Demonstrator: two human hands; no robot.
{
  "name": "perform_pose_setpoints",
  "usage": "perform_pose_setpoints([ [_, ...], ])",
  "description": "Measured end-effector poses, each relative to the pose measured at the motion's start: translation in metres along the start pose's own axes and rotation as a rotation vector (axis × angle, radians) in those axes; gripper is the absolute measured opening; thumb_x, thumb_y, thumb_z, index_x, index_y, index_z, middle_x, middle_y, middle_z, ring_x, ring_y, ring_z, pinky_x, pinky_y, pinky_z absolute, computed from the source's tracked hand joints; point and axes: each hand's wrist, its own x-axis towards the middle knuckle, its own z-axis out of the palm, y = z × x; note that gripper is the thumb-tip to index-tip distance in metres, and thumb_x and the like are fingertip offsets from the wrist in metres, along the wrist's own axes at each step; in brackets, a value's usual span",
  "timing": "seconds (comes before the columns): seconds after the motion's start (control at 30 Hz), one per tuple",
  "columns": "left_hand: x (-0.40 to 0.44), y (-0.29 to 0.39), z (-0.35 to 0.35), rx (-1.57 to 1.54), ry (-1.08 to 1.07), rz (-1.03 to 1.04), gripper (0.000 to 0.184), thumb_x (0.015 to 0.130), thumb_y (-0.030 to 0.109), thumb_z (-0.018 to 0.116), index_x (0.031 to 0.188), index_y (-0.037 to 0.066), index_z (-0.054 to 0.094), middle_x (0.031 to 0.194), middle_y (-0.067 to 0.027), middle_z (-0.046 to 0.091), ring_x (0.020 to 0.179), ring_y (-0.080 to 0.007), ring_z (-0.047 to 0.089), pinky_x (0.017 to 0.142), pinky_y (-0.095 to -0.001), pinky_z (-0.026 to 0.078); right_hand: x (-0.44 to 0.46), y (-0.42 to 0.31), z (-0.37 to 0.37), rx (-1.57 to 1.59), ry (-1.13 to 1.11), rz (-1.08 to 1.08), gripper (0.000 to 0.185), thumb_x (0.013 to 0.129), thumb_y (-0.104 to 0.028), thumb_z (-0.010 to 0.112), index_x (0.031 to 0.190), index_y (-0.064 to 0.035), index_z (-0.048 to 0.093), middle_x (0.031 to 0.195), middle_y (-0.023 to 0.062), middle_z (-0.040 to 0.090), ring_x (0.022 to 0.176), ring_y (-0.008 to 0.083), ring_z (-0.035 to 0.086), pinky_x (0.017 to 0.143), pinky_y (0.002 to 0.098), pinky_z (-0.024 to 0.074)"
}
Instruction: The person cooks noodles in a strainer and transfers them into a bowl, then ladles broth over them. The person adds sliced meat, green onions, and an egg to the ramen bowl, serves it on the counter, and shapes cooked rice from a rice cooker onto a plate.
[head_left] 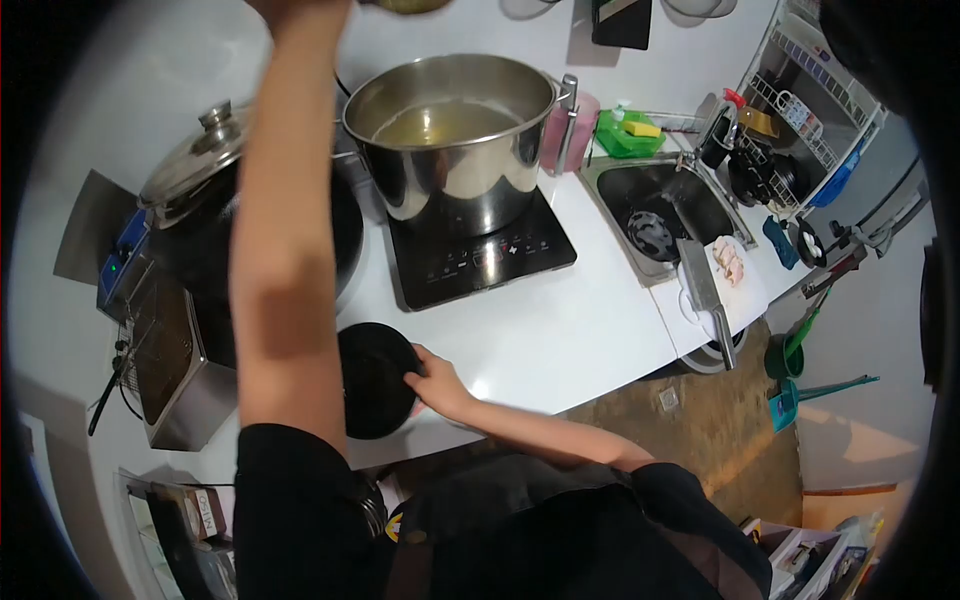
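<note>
My right hand [440, 385] grips the right rim of a round black bowl [378, 385] at the counter's front edge, thumb on top. My left arm stretches up across the view. Only the wrist end of my left hand [295, 8] shows at the top edge, slightly blurred; its fingers are cut off. Near it, a rounded shiny object [408, 4] is partly visible; its kind is unclear. Beyond the bowl, a large steel pot [455, 175] with yellowish liquid stands on a black induction cooker [485, 262].
Left of my arm are a lidded dark pot [190, 240] and a steel fryer [165, 370]. To the right, a sink [610, 185] adjoins a white board [742, 295] holding a cleaver [705, 295] and pale meat pieces [728, 260]. The cleaver's handle overhangs the edge.
</note>
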Motion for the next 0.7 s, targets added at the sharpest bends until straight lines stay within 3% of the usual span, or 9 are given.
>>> perform_pose_setpoints([
  [0.03, -0.034, 0.003, 0.000, -0.272, -0.122, -0.256, 0.045, 0.088, 0.046, 0.050, 0.084, 0.001, 0.058, 0.086, -0.0064, 0.059, 0.081, -0.0162, 0.053, 0.075, -0.0301, 0.042, -0.004, 0.001, -0.013, -0.013, 0.026, -0.051, 0.045, 0.081, -0.004, 0.051, 0.125, -0.0017, 0.044, 0.089, 0.0143, 0.062, 0.059, 0.0155, 0.060, 0.051, 0.0312, 0.0517],
  [0.1, -0.081, -0.031, -0.003, -0.286, -0.173, -0.102, 0.045, 0.081, 0.047, 0.060, 0.082, 0.002, 0.056, 0.080, -0.0042, 0.057, 0.076, -0.0148, 0.054, 0.071, -0.0289, 0.045, -0.023, -0.028, -0.044, -0.090, 0.000, 0.161, 0.044, 0.082, 0.000, 0.048, 0.126, -0.0020, 0.043, 0.089, 0.0133, 0.061, 0.067, 0.0210, 0.063, 0.048, 0.0314, 0.0570],
  [0.17, -0.106, -0.017, -0.002, -0.391, -0.124, -0.441, 0.042, 0.076, 0.043, 0.068, 0.077, 0.004, 0.055, 0.079, -0.0029, 0.054, 0.074, -0.0133, 0.055, 0.068, -0.0270, 0.046, -0.036, -0.022, -0.071, 0.050, 0.049, 0.145, 0.044, 0.083, -0.002, 0.049, 0.127, -0.0027, 0.042, 0.083, 0.0123, 0.059, 0.059, 0.0173, 0.061, 0.047, 0.0303, 0.0565],
  [0.27, -0.078, -0.019, 0.010, -0.724, -0.007, -0.242, 0.028, 0.085, 0.030, 0.059, 0.082, 0.002, 0.058, 0.077, -0.0041, 0.054, 0.073, -0.0129, 0.055, 0.065, -0.0272, 0.046, -0.052, -0.031, -0.114, -0.087, 0.084, 0.184, 0.045, 0.084, -0.009, 0.050, 0.128, -0.0032, 0.042, 0.084, 0.0140, 0.059, 0.058, 0.0187, 0.060, 0.044, 0.0304, 0.0522],
  [0.3, -0.055, -0.016, 0.008, -0.253, -0.069, 0.051, 0.026, 0.087, 0.028, 0.057, 0.084, 0.001, 0.058, 0.076, -0.0045, 0.055, 0.072, -0.0133, 0.056, 0.063, -0.0278, 0.047, -0.057, -0.039, -0.124, -0.113, 0.095, 0.190, 0.047, 0.085, -0.013, 0.052, 0.129, -0.0038, 0.041, 0.088, 0.0161, 0.058, 0.060, 0.0219, 0.061, 0.047, 0.0334, 0.0517],
  [0.33, -0.046, -0.001, 0.011, -0.332, -0.029, -0.094, 0.028, 0.086, 0.028, 0.057, 0.083, 0.001, 0.058, 0.077, -0.0047, 0.057, 0.070, -0.0136, 0.056, 0.062, -0.0284, 0.047, -0.049, -0.010, -0.141, -0.739, 0.338, -0.278, 0.051, 0.084, -0.022, 0.055, 0.132, -0.0096, 0.040, 0.099, 0.0163, 0.053, 0.073, 0.0275, 0.060, 0.063, 0.0386, 0.0507],
  [0.37, -0.047, 0.012, 0.011, -0.408, 0.012, -0.246, 0.029, 0.086, 0.028, 0.057, 0.082, 0.000, 0.059, 0.077, -0.0049, 0.058, 0.069, -0.0140, 0.056, 0.061, -0.0289, 0.047, -0.055, -0.048, -0.143, -0.829, 0.340, -0.144, 0.057, 0.085, -0.032, 0.054, 0.134, -0.0080, 0.035, 0.106, 0.0223, 0.044, 0.084, 0.0381, 0.056, 0.071, 0.0454, 0.0475],
  [0.63, -0.113, -0.025, 0.018, -0.393, 0.007, -0.425, 0.023, 0.082, 0.024, 0.064, 0.087, 0.003, 0.059, 0.077, -0.0030, 0.060, 0.071, -0.0132, 0.057, 0.066, -0.0262, 0.047, 0.038, -0.069, -0.147, -1.326, 0.287, -0.582, 0.044, 0.080, -0.038, 0.059, 0.120, -0.0184, 0.057, 0.100, 0.0131, 0.046, 0.091, 0.0284, 0.047, 0.078, 0.0385, 0.0373],
  [0.7, -0.076, -0.010, 0.019, -0.234, -0.041, -0.222, 0.024, 0.086, 0.026, 0.060, 0.088, 0.002, 0.059, 0.076, -0.0039, 0.059, 0.070, -0.0134, 0.058, 0.063, -0.0267, 0.048, 0.047, -0.061, -0.145, -1.385, 0.251, -0.564, 0.042, 0.081, -0.041, 0.057, 0.117, -0.0197, 0.059, 0.098, 0.0125, 0.047, 0.091, 0.0277, 0.046, 0.078, 0.0380, 0.0358],
])
